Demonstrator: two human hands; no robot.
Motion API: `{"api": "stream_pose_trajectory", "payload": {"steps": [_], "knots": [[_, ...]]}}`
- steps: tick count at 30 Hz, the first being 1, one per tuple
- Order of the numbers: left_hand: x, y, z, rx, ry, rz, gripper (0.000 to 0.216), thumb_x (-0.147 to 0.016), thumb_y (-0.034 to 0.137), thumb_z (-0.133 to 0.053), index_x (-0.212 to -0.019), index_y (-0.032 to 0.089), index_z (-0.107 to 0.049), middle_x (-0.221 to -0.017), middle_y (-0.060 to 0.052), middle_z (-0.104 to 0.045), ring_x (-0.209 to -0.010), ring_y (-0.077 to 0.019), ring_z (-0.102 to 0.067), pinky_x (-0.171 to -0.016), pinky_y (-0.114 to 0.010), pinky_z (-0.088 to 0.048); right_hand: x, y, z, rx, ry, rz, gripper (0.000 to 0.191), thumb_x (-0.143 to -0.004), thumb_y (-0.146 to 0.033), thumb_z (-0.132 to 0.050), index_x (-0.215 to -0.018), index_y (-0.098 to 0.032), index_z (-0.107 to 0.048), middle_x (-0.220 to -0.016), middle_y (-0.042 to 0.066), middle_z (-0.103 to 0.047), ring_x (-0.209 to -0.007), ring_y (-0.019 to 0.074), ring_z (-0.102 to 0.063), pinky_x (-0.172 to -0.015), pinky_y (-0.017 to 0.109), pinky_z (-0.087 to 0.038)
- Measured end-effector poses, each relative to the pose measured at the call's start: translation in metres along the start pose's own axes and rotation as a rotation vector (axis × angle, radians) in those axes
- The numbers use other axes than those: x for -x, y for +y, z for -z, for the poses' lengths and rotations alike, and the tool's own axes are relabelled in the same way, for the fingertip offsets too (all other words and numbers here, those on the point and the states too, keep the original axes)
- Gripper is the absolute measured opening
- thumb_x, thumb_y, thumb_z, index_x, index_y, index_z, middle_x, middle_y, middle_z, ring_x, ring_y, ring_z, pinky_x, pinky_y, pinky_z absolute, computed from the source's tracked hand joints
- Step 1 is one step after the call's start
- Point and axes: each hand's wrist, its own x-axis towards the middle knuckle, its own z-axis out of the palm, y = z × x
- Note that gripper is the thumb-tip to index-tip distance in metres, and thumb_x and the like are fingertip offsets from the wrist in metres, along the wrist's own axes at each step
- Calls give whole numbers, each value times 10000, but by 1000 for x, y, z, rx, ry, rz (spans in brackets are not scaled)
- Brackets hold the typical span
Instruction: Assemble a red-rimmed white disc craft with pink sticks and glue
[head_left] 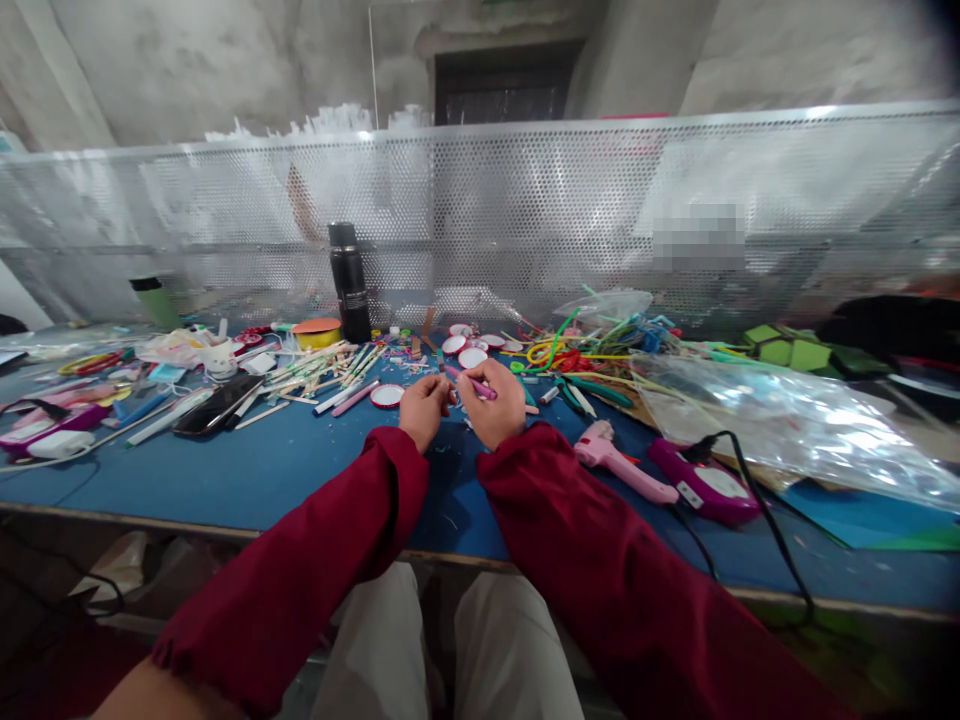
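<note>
My right hand is closed around a purple-pink marker pen, whose front end points left toward my other hand. My left hand is closed in a pinch just beside the pen's front end; what its fingertips hold is too small to make out. Both hands are over the middle of the blue table. Just left of my left hand lies a white lid with a red rim. More such lids lie behind the hands.
A pink glue gun and a purple power strip with a black cord lie to the right. Plastic bags cover the far right. A black bottle stands at the back. Left are a phone and several sticks.
</note>
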Motion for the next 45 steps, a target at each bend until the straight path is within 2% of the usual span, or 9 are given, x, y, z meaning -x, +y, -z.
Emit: {"api": "stream_pose_trajectory", "payload": {"steps": [8,11,16,21,26,30,34,39,45], "knots": [[2,6,0,-19,-2,17,184,-825,304,-521,-731,158,-583,-595,20,-567,-438,-74,-424,-451,-223,-318,0,3,-1,-30,2,-13,134,-852,-266,-568,-728,-219,-556,-696,2,-592,-688,159,-541,-661,291,-410],[1,4,0,-19,-2,18,183,-825,306,-524,-726,161,-577,-577,26,-550,-433,-75,-421,-448,-222,-317,0,3,-1,-44,-30,-6,134,-847,-263,-568,-721,-218,-554,-698,2,-592,-683,157,-538,-660,289,-411],[-1,-1,0,3,-4,9,173,-806,314,-544,-741,160,-590,-603,23,-570,-442,-72,-429,-450,-219,-325,0,1,-1,-22,8,-33,135,-839,-255,-567,-711,-217,-549,-686,2,-586,-680,157,-530,-649,288,-402],[-1,-2,0,3,2,4,189,-802,331,-554,-727,161,-585,-585,26,-550,-444,-79,-432,-449,-223,-332,0,2,-1,-48,-34,-5,135,-842,-250,-566,-713,-215,-548,-699,0,-590,-677,152,-530,-662,287,-409],[-1,0,1,-8,-3,17,162,-809,294,-530,-740,160,-588,-603,17,-574,-439,-76,-428,-448,-219,-320,0,2,-1,-38,10,-31,143,-844,-252,-559,-707,-216,-540,-694,1,-586,-684,155,-532,-669,288,-411],[0,3,1,-11,-9,14,186,-812,311,-537,-701,165,-567,-575,27,-545,-439,-76,-417,-453,-219,-322,1,1,-2,-52,-40,-28,154,-837,-251,-565,-691,-219,-528,-679,-8,-581,-657,147,-523,-642,281,-399],[1,4,0,-25,7,8,173,-811,305,-536,-722,163,-579,-590,25,-556,-446,-78,-420,-458,-225,-326,1,1,-1,-38,-3,-41,149,-836,-249,-561,-693,-220,-534,-670,-6,-573,-655,150,-519,-635,282,-396],[2,4,0,-20,2,6,194,-818,317,-535,-702,164,-561,-578,25,-542,-442,-79,-415,-451,-226,-320,0,0,0,-50,-39,-39,157,-830,-253,-560,-680,-222,-528,-672,-5,-582,-650,150,-521,-632,282,-400],[0,2,0,-17,2,14,168,-818,301,-528,-730,166,-576,-602,21,-566,-444,-79,-423,-451,-222,-327,0,0,0,-49,-13,-55,140,-836,-258,-560,-702,-221,-543,-679,-4,-582,-665,152,-526,-638,280,-403]]}}
